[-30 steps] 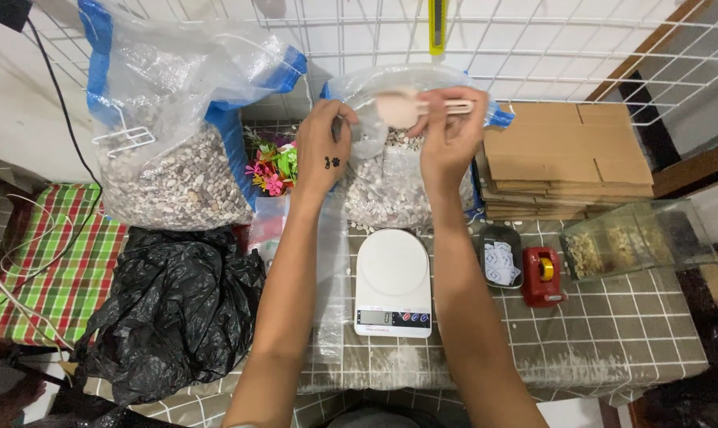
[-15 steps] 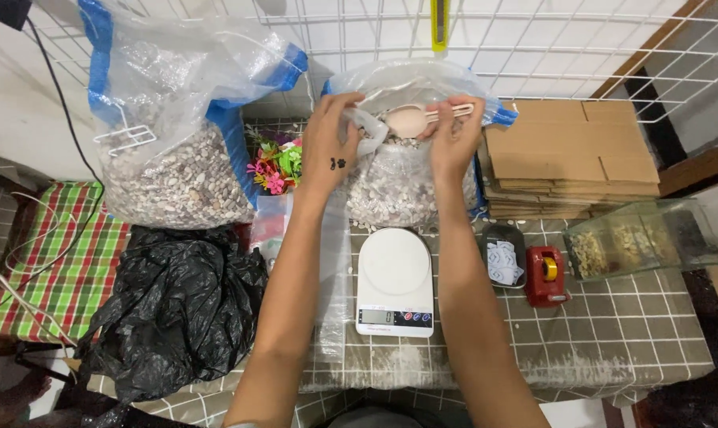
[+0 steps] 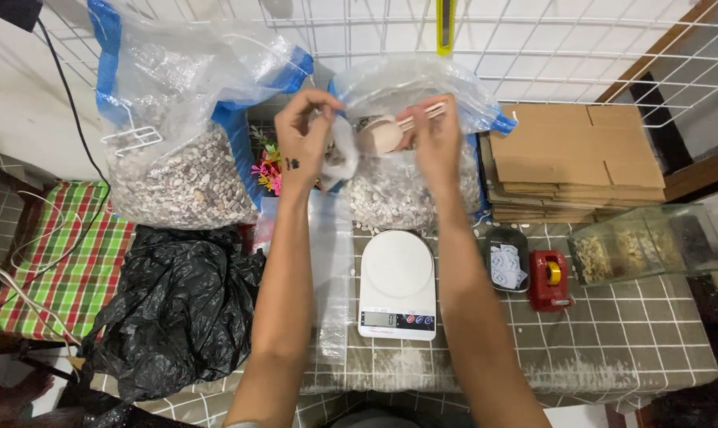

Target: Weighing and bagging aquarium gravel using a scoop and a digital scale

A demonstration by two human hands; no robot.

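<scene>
Holding the small clear bag point(image 3: 337, 154) open with our left hand point(image 3: 303, 131), our right hand point(image 3: 438, 139) fingers grip the pink scoop point(image 3: 379, 135) so beans fall inside.

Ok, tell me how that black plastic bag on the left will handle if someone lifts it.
The black plastic bag looks floppy: it lies crumpled, draping over the table edge. It probably weighs little, since it sits slack and flattened, though its contents are hidden. Its glossy film may be slippery to grip.

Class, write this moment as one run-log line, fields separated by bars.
left hand: pinching small clear bag | right hand: holding pink scoop over bean bag | scale: bare
</scene>
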